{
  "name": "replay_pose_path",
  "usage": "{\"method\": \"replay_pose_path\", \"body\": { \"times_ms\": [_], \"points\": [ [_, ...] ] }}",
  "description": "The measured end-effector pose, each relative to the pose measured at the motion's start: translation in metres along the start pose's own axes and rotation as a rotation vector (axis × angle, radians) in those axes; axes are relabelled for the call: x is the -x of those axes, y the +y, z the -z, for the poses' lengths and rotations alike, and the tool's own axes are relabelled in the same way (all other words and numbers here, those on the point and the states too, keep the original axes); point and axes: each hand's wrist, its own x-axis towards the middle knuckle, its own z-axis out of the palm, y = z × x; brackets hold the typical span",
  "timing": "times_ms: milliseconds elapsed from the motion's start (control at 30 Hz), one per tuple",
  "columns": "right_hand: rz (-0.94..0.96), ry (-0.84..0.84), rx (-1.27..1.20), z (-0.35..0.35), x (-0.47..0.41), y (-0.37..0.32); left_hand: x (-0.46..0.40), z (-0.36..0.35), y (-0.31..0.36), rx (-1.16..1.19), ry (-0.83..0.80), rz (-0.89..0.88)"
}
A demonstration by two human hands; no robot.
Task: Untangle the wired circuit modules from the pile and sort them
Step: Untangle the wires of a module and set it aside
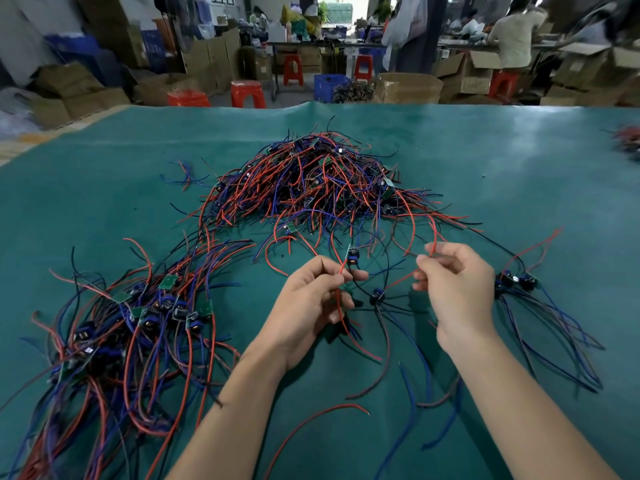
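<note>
Near left: a sorted bundle of circuit modules (145,317) lies on the green tabletop (104,188), its red, blue and black wires trailing toward the near edge. The small boards sit close together, several touching.

Centre, far: the main pile (311,181) of tangled modules and wires rests on the tabletop, well apart from the near-left bundle, though loose strands run between the two.

Centre, near: the left hand (311,306) is raised above the tabletop. Its grip is narrow, thumb and fingertips pinching a red wire (343,317) that passes down through the hand and ends loose above the tabletop. A small module (352,256) hangs just beyond the fingertips, at the top of that wire. A second module (376,295) lies between the two hands with dark wires spreading from it.

Right of centre: the right hand (457,292) is also raised, its grip narrow, with thumb and forefinger pinching a thin red strand (433,249) that leads back into the pile.

Near right: a smaller group of modules (516,280) lies on the tabletop just beside the right hand, blue and black wires fanning toward the near right.

Far right edge: a further clump of wires (628,140) is blurred and cannot be told in detail.

Background: cardboard boxes (408,86), red stools (247,93) and a seated person (514,36).
</note>
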Motion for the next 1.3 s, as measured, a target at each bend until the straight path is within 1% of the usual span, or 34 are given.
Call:
{"method": "replay_pose_path", "body": {
  "times_ms": [67,100,167,200,233,267,300,333,367,400,433,533,667,733,833,900,933,1033,1133,1200,1300],
  "points": [
    [0.031,0.053,0.03,-0.001,0.0,0.003,0.0,0.001,0.0,0.005,0.005,-0.011],
    [0.075,0.082,0.077,0.0,0.001,0.003,0.0,0.001,0.0,0.006,0.002,-0.016],
    [0.226,0.112,0.221,0.001,0.004,0.0,0.001,0.001,0.001,0.003,-0.013,-0.027],
    [0.285,0.068,0.266,0.001,0.006,-0.003,0.001,0.001,0.001,-0.003,-0.029,-0.033],
    [0.283,-0.035,0.258,-0.001,0.01,-0.004,0.001,0.001,0.001,-0.011,-0.052,-0.036],
    [0.225,-0.174,0.223,-0.005,0.016,-0.007,0.002,0.001,0.001,-0.017,-0.08,-0.034],
    [0.116,-0.322,0.16,-0.008,0.022,-0.01,0.003,0.001,0.001,-0.018,-0.11,-0.026],
    [-0.008,-0.455,0.058,-0.011,0.028,-0.012,0.003,0.0,0.001,-0.015,-0.136,-0.015],
    [-0.114,-0.55,-0.048,-0.014,0.032,-0.015,0.003,0.0,0.001,-0.013,-0.153,-0.005],
    [-0.186,-0.601,-0.141,-0.015,0.034,-0.017,0.003,0.0,0.001,-0.014,-0.162,-0.001],
    [-0.232,-0.614,-0.213,-0.013,0.033,-0.019,0.003,0.0,0.001,-0.016,-0.166,-0.002],
    [-0.278,-0.629,-0.377,-0.009,0.031,-0.025,0.001,0.0,-0.002,-0.034,-0.181,-0.026],
    [-0.252,-0.573,-0.412,-0.011,0.034,-0.024,0.002,0.001,-0.007,-0.077,-0.19,-0.072],
    [-0.174,-0.468,-0.385,-0.013,0.035,-0.023,0.002,0.001,-0.009,-0.113,-0.186,-0.096],
    [0.142,-0.273,-0.167,-0.012,0.033,-0.019,0.001,0.001,-0.01,-0.155,-0.177,-0.104],
    [0.315,-0.213,-0.06,-0.012,0.032,-0.017,0.001,0.001,-0.011,-0.19,-0.177,-0.11],
    [0.362,-0.208,-0.036,-0.012,0.032,-0.017,0.001,0.001,-0.011,-0.216,-0.175,-0.114],
    [0.391,-0.247,-0.032,-0.013,0.034,-0.015,0.0,0.0,-0.012,-0.258,-0.172,-0.126],
    [0.378,-0.278,0.022,-0.012,0.033,-0.015,-0.001,0.001,-0.011,-0.233,-0.179,-0.125],
    [0.357,-0.26,0.045,-0.009,0.029,-0.016,-0.002,0.002,-0.011,-0.212,-0.189,-0.118],
    [0.353,-0.189,0.056,-0.004,0.022,-0.017,-0.002,0.002,-0.011,-0.212,-0.186,-0.108]
  ]
}}
